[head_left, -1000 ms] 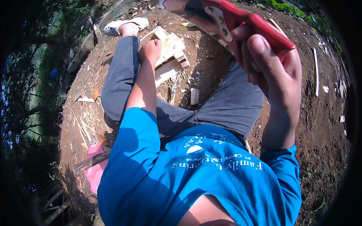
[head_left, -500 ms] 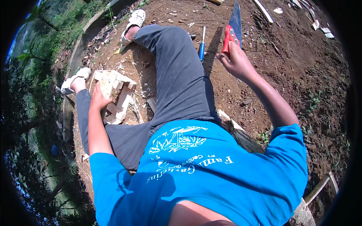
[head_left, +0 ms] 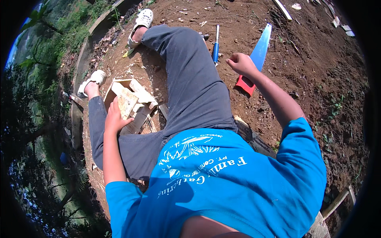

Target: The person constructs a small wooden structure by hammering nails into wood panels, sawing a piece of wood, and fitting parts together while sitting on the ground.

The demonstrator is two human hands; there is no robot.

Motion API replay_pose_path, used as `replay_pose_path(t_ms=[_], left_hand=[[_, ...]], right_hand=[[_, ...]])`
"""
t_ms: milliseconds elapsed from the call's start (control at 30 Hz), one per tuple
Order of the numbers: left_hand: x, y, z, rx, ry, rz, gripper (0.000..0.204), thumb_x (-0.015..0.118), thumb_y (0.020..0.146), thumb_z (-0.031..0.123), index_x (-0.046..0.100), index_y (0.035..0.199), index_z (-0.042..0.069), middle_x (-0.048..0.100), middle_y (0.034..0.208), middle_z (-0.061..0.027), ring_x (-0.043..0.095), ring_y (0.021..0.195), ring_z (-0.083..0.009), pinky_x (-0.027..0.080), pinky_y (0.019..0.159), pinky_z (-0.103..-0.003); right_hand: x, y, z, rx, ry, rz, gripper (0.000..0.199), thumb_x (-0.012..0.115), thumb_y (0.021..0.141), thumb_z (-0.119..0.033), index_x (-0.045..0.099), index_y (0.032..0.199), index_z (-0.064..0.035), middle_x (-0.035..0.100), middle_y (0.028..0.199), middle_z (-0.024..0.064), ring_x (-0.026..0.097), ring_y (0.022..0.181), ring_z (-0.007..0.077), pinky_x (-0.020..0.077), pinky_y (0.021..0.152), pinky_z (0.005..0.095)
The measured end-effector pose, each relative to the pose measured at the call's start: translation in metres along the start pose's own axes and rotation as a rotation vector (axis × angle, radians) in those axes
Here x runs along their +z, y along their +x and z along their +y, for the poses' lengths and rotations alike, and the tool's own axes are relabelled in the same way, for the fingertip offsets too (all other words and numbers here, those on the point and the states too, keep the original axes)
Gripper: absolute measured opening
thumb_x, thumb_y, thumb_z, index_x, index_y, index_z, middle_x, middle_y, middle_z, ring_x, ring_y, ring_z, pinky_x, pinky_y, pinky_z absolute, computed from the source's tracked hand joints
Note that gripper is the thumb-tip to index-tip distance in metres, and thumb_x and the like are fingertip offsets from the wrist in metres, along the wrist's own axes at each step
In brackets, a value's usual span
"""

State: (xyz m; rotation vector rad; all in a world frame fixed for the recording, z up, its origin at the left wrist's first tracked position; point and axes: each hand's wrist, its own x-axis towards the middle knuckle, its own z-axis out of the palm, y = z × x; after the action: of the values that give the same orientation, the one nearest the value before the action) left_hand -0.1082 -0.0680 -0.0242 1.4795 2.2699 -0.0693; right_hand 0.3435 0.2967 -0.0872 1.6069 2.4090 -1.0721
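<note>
My left hand (head_left: 114,119) grips the near end of a pale wooden board (head_left: 126,102), fingers along its left side and thumb spread to the right. The board leans on a small wooden box-like frame (head_left: 131,82) with other cut pieces, between my legs. My right hand (head_left: 243,64) is beyond my right knee, fingers curled, with no object showing in it. Just right of it a handsaw (head_left: 260,50) with a red handle (head_left: 246,85) lies on the soil, its blade pointing away. A blue-handled chisel (head_left: 215,51) lies left of that hand.
A dark tool end (head_left: 204,36) shows beside my right knee. Wood strips (head_left: 282,9) and offcuts lie on the brown soil at the far right. A log (head_left: 258,142) is by my right hip. At the left, a raised edge (head_left: 81,59) borders green plants.
My right hand has let go of the handsaw, which now lies on the soil nearer to me. The view has shifted slightly, and my left hand stays at the board.
</note>
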Motion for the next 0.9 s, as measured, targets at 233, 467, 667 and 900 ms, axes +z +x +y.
replay_pose_path(t_ms=[233,467,667,900], left_hand=[[-0.084,-0.037,0.054,0.038,0.075,-0.049,0.048,0.071,0.090,0.033,0.063,0.127,0.003,0.062,0.127,-0.0231,0.059,0.121,-0.0392,0.049,0.100,-0.048],[-0.194,-0.106,0.201,0.650,-0.282,-0.210,0.016,0.069,0.080,0.009,0.071,0.093,0.001,0.071,0.081,-0.0208,0.073,0.079,-0.0363,0.060,0.069,-0.041],[-0.200,-0.137,0.178,0.881,-0.311,-0.142,0.015,0.071,0.080,0.012,0.072,0.093,0.002,0.072,0.080,-0.0182,0.073,0.077,-0.0355,0.060,0.068,-0.041],[-0.200,-0.150,0.153,0.944,-0.280,-0.072,0.015,0.072,0.081,0.014,0.073,0.093,0.004,0.072,0.079,-0.0151,0.073,0.074,-0.0346,0.060,0.066,-0.040]], right_hand=[[0.088,0.137,0.038,0.261,-0.006,0.094,0.053,0.083,0.076,-0.048,0.065,0.103,-0.0055,0.075,0.103,0.0165,0.073,0.098,0.0302,0.0552,0.086,0.0405],[0.068,0.157,0.070,0.272,0.403,-0.120,0.059,0.076,0.087,-0.041,0.063,0.127,-0.0007,0.072,0.117,0.0173,0.072,0.103,0.0277,0.0583,0.085,0.0395],[-0.008,0.107,0.052,0.365,0.719,0.153,0.033,0.063,0.096,-0.032,0.058,0.108,-0.0012,0.064,0.089,0.0122,0.064,0.072,0.0204,0.0584,0.062,0.0321],[-0.049,0.063,-0.029,0.062,0.840,0.386,0.028,0.063,0.104,-0.029,0.060,0.109,-0.0021,0.061,0.085,0.0067,0.052,0.060,0.0101,0.0436,0.047,0.0221]])
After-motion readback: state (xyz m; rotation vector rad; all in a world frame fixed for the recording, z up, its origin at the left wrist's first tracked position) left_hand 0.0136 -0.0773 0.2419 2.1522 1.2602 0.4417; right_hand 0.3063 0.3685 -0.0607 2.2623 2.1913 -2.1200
